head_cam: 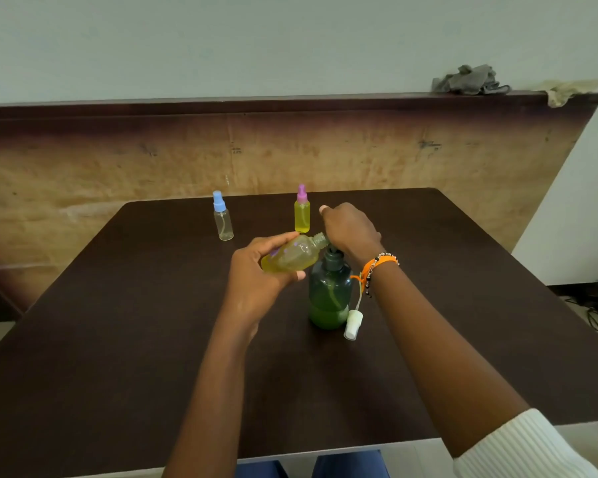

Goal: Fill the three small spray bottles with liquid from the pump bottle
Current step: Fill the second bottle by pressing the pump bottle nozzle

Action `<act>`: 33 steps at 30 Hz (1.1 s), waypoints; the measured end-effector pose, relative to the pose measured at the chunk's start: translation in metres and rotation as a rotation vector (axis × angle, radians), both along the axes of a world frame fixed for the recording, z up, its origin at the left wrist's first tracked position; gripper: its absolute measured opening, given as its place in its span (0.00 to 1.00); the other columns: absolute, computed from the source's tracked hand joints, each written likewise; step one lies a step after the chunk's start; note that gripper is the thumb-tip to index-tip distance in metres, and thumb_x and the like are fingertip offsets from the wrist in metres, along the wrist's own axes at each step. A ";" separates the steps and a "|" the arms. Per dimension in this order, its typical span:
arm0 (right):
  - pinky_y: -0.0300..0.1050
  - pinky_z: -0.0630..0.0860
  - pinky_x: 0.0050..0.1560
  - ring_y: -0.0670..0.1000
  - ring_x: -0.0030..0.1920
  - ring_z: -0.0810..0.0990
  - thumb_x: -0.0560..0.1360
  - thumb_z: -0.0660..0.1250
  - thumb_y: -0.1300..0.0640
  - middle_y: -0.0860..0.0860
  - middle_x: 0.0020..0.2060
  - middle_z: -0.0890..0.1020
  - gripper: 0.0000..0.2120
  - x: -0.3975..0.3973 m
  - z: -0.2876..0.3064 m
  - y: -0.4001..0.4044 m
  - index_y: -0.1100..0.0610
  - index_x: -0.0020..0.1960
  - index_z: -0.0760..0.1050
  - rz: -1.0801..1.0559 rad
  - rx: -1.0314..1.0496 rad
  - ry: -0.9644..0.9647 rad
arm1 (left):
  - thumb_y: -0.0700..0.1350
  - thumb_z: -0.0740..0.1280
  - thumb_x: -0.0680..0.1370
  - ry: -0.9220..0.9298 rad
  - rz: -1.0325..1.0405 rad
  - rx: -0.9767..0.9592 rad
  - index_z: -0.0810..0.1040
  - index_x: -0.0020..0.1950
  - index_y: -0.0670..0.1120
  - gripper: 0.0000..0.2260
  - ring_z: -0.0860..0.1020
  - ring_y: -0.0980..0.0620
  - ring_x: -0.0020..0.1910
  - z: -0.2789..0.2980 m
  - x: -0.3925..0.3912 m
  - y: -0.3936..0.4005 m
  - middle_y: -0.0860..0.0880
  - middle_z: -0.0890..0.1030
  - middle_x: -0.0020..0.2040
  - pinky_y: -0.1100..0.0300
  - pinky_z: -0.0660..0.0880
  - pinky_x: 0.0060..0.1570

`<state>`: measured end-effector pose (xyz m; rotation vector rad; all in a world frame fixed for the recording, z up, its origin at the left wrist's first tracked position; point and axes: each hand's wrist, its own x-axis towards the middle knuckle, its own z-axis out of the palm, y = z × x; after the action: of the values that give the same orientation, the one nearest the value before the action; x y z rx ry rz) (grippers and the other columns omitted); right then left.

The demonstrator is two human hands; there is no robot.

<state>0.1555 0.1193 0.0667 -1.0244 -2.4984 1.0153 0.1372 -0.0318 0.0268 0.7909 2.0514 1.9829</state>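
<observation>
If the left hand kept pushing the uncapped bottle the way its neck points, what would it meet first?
The left hand holds the uncapped spray bottle tilted, neck aimed right and slightly up. Straight on, it would likely first meet the right hand pressing the pump bottle head; the mouth already sits about at the nozzle, though depth is unclear.

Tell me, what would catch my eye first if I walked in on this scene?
Mid-table, the left hand holds an uncapped small bottle tilted, its mouth at the spout of a green pump bottle, while the right hand rests on the pump. Behind stand a full yellow bottle with a pink cap and a clear one with a blue cap.
</observation>
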 end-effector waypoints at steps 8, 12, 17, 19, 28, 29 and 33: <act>0.58 0.60 0.65 0.56 0.48 0.70 0.81 0.51 0.48 0.55 0.51 0.77 0.16 0.001 0.000 0.003 0.57 0.47 0.71 -0.038 0.025 0.041 | 0.28 0.74 0.64 0.019 0.005 0.006 0.80 0.54 0.55 0.27 0.80 0.58 0.52 0.000 -0.001 0.003 0.47 0.81 0.55 0.63 0.78 0.51; 0.58 0.59 0.64 0.58 0.53 0.73 0.81 0.51 0.49 0.56 0.54 0.77 0.16 0.004 0.001 0.000 0.58 0.48 0.71 -0.037 0.003 0.030 | 0.28 0.74 0.64 0.009 0.008 -0.001 0.80 0.54 0.54 0.27 0.80 0.59 0.51 -0.001 -0.001 0.003 0.47 0.80 0.55 0.65 0.78 0.50; 0.60 0.56 0.67 0.59 0.54 0.72 0.81 0.49 0.45 0.55 0.48 0.75 0.21 0.005 0.013 -0.004 0.58 0.50 0.73 -0.005 -0.005 -0.001 | 0.27 0.73 0.64 0.020 -0.004 -0.004 0.80 0.57 0.50 0.26 0.79 0.61 0.48 0.008 0.000 0.002 0.45 0.80 0.55 0.73 0.74 0.42; 0.61 0.59 0.68 0.57 0.49 0.70 0.79 0.51 0.44 0.53 0.45 0.72 0.21 0.001 0.011 -0.005 0.59 0.50 0.74 -0.004 -0.062 0.001 | 0.28 0.73 0.64 0.023 -0.005 -0.010 0.80 0.57 0.50 0.26 0.79 0.61 0.49 0.008 0.000 0.002 0.45 0.80 0.55 0.73 0.74 0.43; 0.58 0.57 0.67 0.59 0.56 0.73 0.80 0.52 0.50 0.56 0.52 0.76 0.17 0.006 0.014 -0.006 0.59 0.56 0.74 -0.011 0.026 -0.066 | 0.27 0.73 0.64 -0.014 0.002 -0.015 0.80 0.59 0.46 0.27 0.79 0.58 0.51 0.005 0.003 0.001 0.44 0.80 0.57 0.73 0.75 0.46; 0.58 0.56 0.67 0.60 0.58 0.73 0.80 0.52 0.49 0.57 0.55 0.76 0.18 0.008 0.020 -0.008 0.59 0.58 0.74 -0.004 0.088 -0.099 | 0.28 0.74 0.64 -0.013 -0.002 -0.017 0.79 0.60 0.46 0.26 0.79 0.58 0.51 0.007 0.003 0.001 0.44 0.80 0.57 0.73 0.75 0.46; 0.58 0.55 0.67 0.60 0.60 0.72 0.80 0.51 0.49 0.57 0.58 0.77 0.19 0.006 0.022 -0.008 0.59 0.56 0.74 0.021 0.165 -0.117 | 0.28 0.73 0.65 -0.007 -0.001 -0.014 0.80 0.59 0.47 0.26 0.79 0.60 0.49 0.009 0.004 0.001 0.45 0.80 0.56 0.74 0.74 0.43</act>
<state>0.1612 0.1116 0.0885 -1.0360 -2.6402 0.7589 0.1408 -0.0311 0.0354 0.7813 2.0582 1.9652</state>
